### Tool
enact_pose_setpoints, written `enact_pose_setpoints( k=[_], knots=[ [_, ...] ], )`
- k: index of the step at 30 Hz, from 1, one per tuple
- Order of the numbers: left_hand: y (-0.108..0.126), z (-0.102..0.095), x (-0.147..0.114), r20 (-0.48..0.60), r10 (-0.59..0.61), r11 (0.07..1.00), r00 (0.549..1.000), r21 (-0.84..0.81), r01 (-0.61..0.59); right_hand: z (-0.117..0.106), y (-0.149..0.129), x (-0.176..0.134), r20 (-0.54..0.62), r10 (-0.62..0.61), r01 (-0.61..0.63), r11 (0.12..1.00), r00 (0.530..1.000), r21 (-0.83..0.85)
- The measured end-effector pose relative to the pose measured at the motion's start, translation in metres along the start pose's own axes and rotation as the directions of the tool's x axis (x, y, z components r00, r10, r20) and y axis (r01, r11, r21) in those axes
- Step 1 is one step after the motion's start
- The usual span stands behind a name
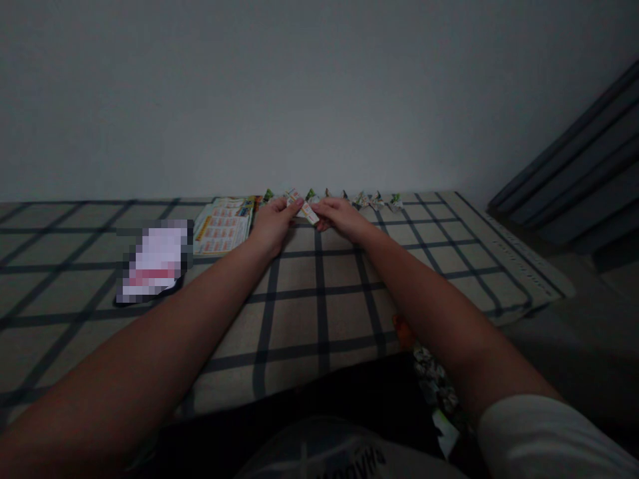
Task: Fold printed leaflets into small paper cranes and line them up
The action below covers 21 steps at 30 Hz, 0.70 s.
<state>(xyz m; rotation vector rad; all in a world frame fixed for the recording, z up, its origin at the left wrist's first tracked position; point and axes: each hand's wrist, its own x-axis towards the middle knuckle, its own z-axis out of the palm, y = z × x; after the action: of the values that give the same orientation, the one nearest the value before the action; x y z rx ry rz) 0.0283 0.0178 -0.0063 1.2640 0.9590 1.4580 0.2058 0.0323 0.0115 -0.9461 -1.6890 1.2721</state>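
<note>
Between my two hands is a narrow folded strip of printed paper point(309, 213), white with coloured print. My left hand point(273, 225) pinches its left end between thumb and fingers. At the lower right end, my right hand point(342, 218) has its thumb and fingers closed on the same strip. Just behind the hands, several small folded paper pieces point(378, 200) stand in a row along the wall. A stack of printed sheets point(222, 227) lies left of my left hand, its right side partly hidden by that hand.
A checked cloth point(344, 313) covers the table, which meets a plain wall point(309, 93). A phone with a blurred screen point(158, 256) lies at the left. Crumpled printed paper point(435, 376) sits low by my right forearm. Dark folded fabric point(579, 153) hangs at the right.
</note>
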Motion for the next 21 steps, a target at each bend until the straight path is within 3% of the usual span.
enact_pose_setpoints(
  k=[6, 11, 17, 21],
  knots=[
    [-0.0025, 0.0022, -0.0004, 0.096, -0.020, 1.000, 0.995, 0.008, 0.020, -0.0003, 0.0010, -0.0005, 0.008, -0.103, 0.103, 0.992, 0.995, -0.066],
    [-0.0030, 0.0060, -0.0002, 0.106, -0.034, 0.998, 0.994, -0.054, 0.040, -0.0025, 0.0029, 0.0005, -0.081, -0.150, 0.143, 0.986, 0.985, -0.087],
    [-0.0012, 0.0053, 0.0013, 0.004, -0.073, 0.989, 0.997, -0.130, 0.072, -0.0032, 0.0037, 0.0003, -0.101, -0.178, 0.172, 0.983, 0.979, -0.059],
    [0.0007, 0.0059, -0.0007, 0.006, -0.072, 0.986, 0.997, -0.153, 0.072, -0.0035, 0.0025, 0.0003, -0.098, -0.179, 0.175, 0.984, 0.979, -0.042]
  ],
)
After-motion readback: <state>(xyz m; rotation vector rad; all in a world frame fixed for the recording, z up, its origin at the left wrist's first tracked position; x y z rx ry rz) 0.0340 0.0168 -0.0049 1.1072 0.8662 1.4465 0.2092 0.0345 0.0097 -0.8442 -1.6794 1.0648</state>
